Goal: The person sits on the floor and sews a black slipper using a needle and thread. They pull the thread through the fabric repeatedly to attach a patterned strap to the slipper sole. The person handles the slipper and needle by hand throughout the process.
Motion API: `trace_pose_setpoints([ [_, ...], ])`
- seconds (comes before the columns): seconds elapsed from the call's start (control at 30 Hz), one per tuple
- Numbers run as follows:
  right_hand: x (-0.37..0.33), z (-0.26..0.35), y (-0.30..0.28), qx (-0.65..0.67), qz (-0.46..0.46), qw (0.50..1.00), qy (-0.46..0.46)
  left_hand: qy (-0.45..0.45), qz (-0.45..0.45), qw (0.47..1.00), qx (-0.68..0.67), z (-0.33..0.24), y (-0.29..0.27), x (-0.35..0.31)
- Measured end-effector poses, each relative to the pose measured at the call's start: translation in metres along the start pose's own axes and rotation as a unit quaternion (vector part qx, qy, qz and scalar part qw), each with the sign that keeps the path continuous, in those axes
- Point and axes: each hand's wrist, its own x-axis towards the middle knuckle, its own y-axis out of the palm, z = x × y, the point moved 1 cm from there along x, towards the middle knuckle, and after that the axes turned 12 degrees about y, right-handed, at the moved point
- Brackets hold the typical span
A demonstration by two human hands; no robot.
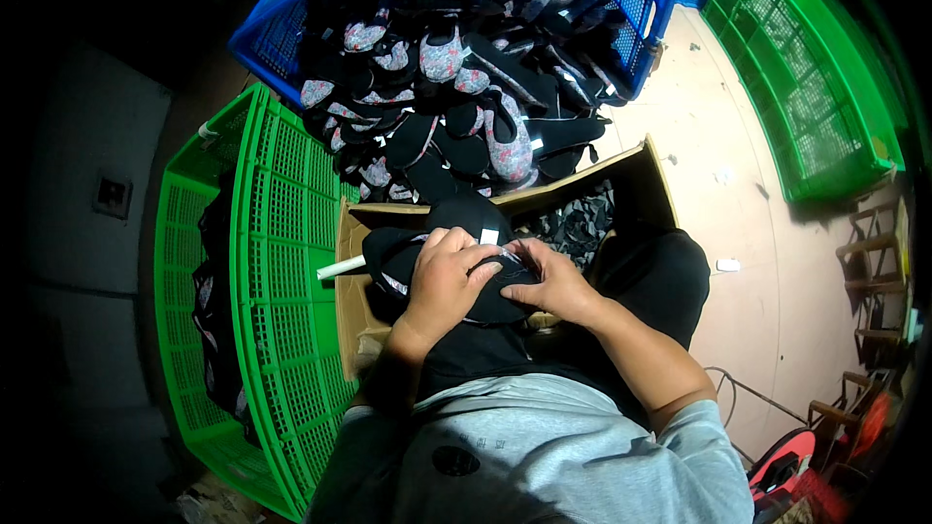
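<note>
Over my lap, both hands work at a black fabric slipper (497, 307) with a small white tag (489, 236) near its far side. My left hand (443, 277) is closed on its left part, thumb pressed toward the middle. My right hand (549, 283) pinches the right part between thumb and fingers. A little clear or shiny material (505, 254) shows between the fingertips; I cannot make out what it is. Just left of my left hand lies another black piece with patterned lining (393, 281). A white rod (341, 268) sticks out beside it.
Ahead, a blue crate (264, 56) spills a heap of black slippers with floral lining (442, 56). Before me stands a cardboard box (663, 184) holding dark scraps (581, 223). Green crates stand at left (291, 330) and far right (791, 87). A red-seated stool (782, 461) is at lower right.
</note>
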Motion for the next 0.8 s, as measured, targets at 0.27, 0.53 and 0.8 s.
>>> trace_pose_setpoints([
  [0.27,0.007,-0.015,0.000,0.028,0.020,0.999,-0.015,-0.009,-0.014,1.000,0.017,0.001,0.013,0.010],
  [0.53,0.002,-0.003,-0.019,0.055,0.032,0.997,0.052,-0.019,-0.063,0.998,-0.003,0.007,0.024,0.007],
  [0.8,-0.005,0.013,-0.031,-0.026,-0.026,0.999,-0.004,-0.035,-0.072,0.997,-0.016,0.010,0.026,0.005],
])
